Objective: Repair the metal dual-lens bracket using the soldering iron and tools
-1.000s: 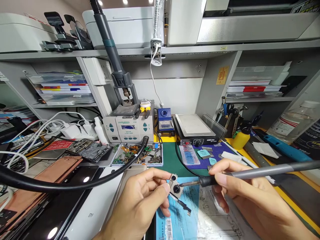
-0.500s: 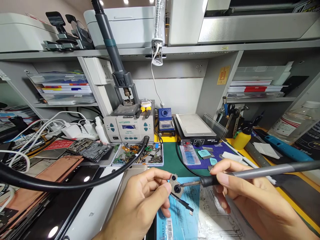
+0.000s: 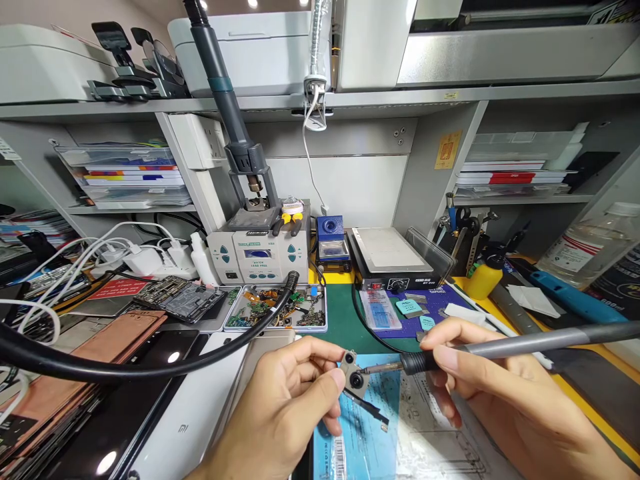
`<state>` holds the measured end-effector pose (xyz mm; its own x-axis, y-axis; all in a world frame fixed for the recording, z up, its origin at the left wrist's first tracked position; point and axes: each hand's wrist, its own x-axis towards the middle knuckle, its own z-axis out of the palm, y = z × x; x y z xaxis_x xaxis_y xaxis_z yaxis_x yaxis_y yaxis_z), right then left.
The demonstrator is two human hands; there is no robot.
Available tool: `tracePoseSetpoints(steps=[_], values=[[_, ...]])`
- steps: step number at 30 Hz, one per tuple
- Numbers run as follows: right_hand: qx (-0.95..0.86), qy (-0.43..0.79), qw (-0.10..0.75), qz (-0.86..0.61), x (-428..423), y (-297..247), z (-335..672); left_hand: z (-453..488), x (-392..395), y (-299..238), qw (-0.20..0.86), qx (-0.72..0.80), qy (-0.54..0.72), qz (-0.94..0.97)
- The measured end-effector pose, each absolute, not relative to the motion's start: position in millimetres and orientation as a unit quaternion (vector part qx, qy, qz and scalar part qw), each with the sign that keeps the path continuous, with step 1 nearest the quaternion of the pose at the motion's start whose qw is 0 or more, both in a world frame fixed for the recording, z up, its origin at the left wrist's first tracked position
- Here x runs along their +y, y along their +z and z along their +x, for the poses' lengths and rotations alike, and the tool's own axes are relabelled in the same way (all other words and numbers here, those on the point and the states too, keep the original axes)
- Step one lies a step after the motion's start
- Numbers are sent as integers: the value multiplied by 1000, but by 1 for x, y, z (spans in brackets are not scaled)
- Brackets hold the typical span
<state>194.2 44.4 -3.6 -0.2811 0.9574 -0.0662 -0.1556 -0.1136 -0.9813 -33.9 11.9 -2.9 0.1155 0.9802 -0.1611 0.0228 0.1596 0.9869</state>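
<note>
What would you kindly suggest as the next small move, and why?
Perhaps ease the iron slightly back with the right hand: its tip appears right beside the larger lens of the module the left hand pinches, and could mark it.

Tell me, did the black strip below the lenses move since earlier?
Yes, slightly: the tip of the black strip shifted right, nearer the right edge of the blue sheet.

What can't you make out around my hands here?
Head view:
Left edge of the camera module: hidden by the left hand.
Rear of the pen-shaped tool: cut off by the right edge.
Whether its tip touches the module: too small.
Fine print on the blue sheet: too small.
</note>
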Motion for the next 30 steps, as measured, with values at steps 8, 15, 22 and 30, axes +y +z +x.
tracePoseSetpoints(steps=[8, 15, 22, 30], values=[[-500, 629, 439, -403, 44, -3, 192, -34, 11, -2, 566, 511, 416, 496], [-503, 603, 447, -429, 41, -2, 189, -39, 14, -8, 577, 499, 401, 507], [-515, 601, 440, -424, 44, -6, 192, -39, 12, -7, 576, 497, 394, 516], [-532, 602, 438, -404, 47, -10, 197, -37, 13, -1, 586, 497, 398, 501]])
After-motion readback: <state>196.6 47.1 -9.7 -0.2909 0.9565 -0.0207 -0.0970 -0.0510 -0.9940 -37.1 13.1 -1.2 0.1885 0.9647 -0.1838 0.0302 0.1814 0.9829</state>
